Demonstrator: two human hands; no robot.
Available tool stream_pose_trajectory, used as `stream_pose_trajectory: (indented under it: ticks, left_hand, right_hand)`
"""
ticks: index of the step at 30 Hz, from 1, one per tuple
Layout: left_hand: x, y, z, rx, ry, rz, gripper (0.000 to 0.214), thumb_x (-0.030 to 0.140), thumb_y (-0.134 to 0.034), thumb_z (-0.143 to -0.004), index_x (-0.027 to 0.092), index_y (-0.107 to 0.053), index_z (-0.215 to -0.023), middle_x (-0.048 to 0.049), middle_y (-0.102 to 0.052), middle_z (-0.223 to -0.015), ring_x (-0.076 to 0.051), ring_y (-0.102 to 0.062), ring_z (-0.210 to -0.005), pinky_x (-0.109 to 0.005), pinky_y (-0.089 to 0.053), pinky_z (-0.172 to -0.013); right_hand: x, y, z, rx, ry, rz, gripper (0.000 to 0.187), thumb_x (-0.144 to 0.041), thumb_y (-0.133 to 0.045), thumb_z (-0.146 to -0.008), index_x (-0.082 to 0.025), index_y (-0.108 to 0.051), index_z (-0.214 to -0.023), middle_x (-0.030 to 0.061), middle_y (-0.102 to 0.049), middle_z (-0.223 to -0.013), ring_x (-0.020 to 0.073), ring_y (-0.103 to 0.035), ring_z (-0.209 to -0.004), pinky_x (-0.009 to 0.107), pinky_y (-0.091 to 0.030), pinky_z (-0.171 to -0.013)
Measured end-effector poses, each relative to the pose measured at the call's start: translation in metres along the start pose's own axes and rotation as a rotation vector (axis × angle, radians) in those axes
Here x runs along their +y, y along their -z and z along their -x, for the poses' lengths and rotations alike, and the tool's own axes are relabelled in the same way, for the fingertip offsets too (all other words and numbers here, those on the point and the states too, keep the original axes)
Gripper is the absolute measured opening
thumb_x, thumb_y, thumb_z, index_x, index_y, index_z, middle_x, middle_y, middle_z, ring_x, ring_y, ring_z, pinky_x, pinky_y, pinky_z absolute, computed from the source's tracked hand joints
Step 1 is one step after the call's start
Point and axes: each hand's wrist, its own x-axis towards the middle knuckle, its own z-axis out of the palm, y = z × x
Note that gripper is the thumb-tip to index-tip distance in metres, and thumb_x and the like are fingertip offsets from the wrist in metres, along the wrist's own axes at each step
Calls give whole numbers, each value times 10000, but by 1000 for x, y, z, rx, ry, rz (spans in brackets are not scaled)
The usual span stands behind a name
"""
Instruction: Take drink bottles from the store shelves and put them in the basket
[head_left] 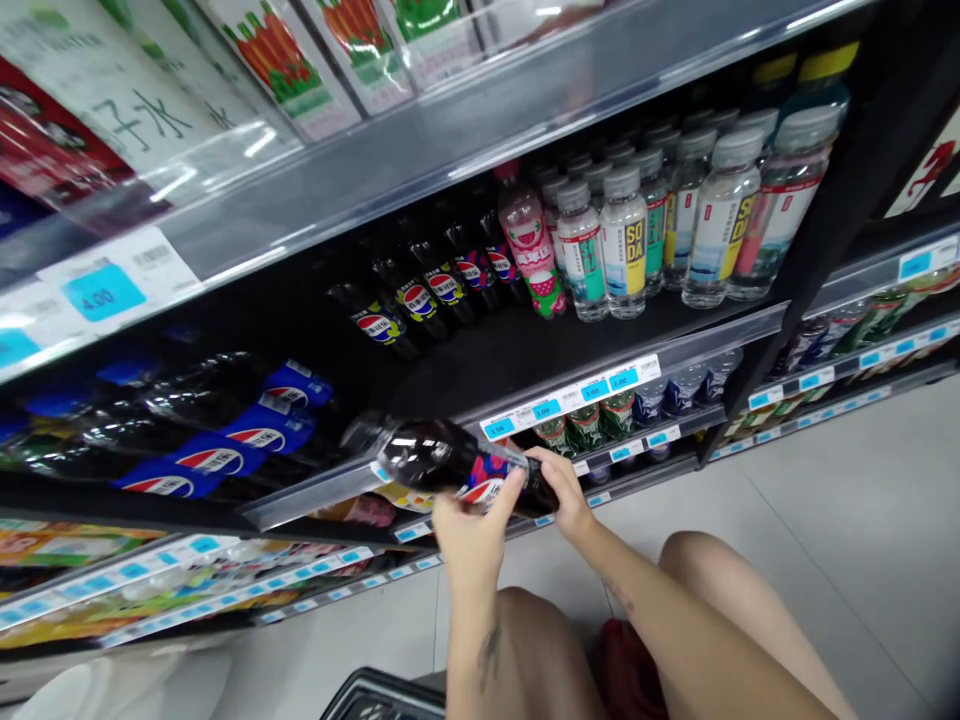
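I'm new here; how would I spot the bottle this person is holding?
Find the black shelf, then the blue price tags along its front edge. By that edge, the left hand and right hand hold a dark Pepsi bottle, neck toward the picture's left. Unlike the standing Pepsi bottles farther back, this one is tipped over and gripped.

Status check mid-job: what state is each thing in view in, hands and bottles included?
Left hand: closed around the held bottle
Right hand: closed near its base
Held bottle: tilted, off the shelf
Cola row: standing on the shelf
Pink bottle: upright, capped
Soda bottles: upright, capped
Blue-labelled bottles: shelved
Black container: partly in frame, contents unclear
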Motion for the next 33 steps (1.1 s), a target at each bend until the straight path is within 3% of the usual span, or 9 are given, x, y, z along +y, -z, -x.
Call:
stream_pose_trajectory:
  ticks: [2, 5, 8, 12, 14, 17, 21, 28, 33]
  left_hand:
    - [10, 11, -1, 103, -100, -37, 360, 439, -838, -660, 174, -658, -824, -74, -700, -800, -291, -712, -820, -490, -593, -875]
    - [30, 24, -13, 223, -373, -33, 371, 344, -806, -721, 205, -660, -1033, -61, -696, -1008, -281, -681, -1038, -502, -488, -1069]
    - [57, 22, -40, 247, -572, -92, 439, 306, -773, -760, 216, -614, -1159, -63, -658, -1146, -258, -648, -1128, -455, -459, -1106]
    - [85, -4, -92, 268, -653, -230, 375, 388, -793, -729, 152, -660, -988, -74, -701, -995, -276, -679, -1033, -462, -472, -1078]
    - [91, -22, -118, 219, -582, -252, 361, 443, -814, -683, 135, -655, -784, -65, -701, -816, -281, -702, -871, -462, -539, -972]
    - [91, -48, -148, 151, -479, -258, 387, 459, -830, -654, 127, -643, -718, -76, -709, -777, -275, -702, -787, -410, -589, -832]
    - [86, -75, -174, 192, -418, -400, 436, 400, -871, -632, 105, -680, -890, -123, -739, -969, -292, -704, -962, -381, -555, -930]
    - [79, -106, -210, 246, -328, -434, 539, 413, -836, -703, 95, -651, -1096, -150, -706, -1130, -305, -666, -1102, -399, -509, -1011]
    - [69, -121, -239, 241, -260, -452, 674, 469, -808, -731, 94, -548, -1226, -176, -652, -1241, -299, -623, -1188, -391, -469, -1053]
  right_hand:
    - [-11, -1, -6, -177, 39, 70, 631, -723, -437, -902, -187, -708, -1096, 62, -690, -964, 220, -630, -853, 326, -495, -830]
    - [-12, 1, -14, -397, 53, 283, 771, -798, -376, -881, -206, -579, -1332, 40, -688, -920, 167, -614, -670, 285, -487, -693]
    - [-2, 2, -16, -558, 19, 755, 693, -767, -484, -863, -222, -632, -1265, 46, -717, -886, 201, -666, -730, 309, -501, -745]
    - [10, -1, -9, -840, -249, 1263, 439, -503, -704, -832, -184, -710, -1134, 145, -725, -1132, 329, -673, -1088, 413, -515, -925]
    - [11, -2, -8, -949, -444, 1365, 504, -397, -766, -777, -154, -686, -1211, 188, -677, -1249, 347, -634, -1184, 431, -509, -978]
    - [7, 2, -14, -893, -590, 1390, 616, -439, -756, -780, -111, -644, -1290, 225, -632, -1310, 356, -610, -1224, 448, -503, -1009]
    - [4, 10, -25, -767, -561, 1399, 612, -474, -697, -831, -89, -633, -1302, 232, -633, -1304, 363, -606, -1224, 473, -493, -1015]
    - [17, 14, -25, -827, -587, 1368, 629, -479, -715, -792, -93, -649, -1285, 247, -619, -1316, 377, -624, -1191, 490, -536, -931]
    - [15, 18, -31, -833, -610, 1370, 596, -462, -705, -809, -100, -653, -1280, 240, -639, -1290, 361, -615, -1214, 474, -522, -975]
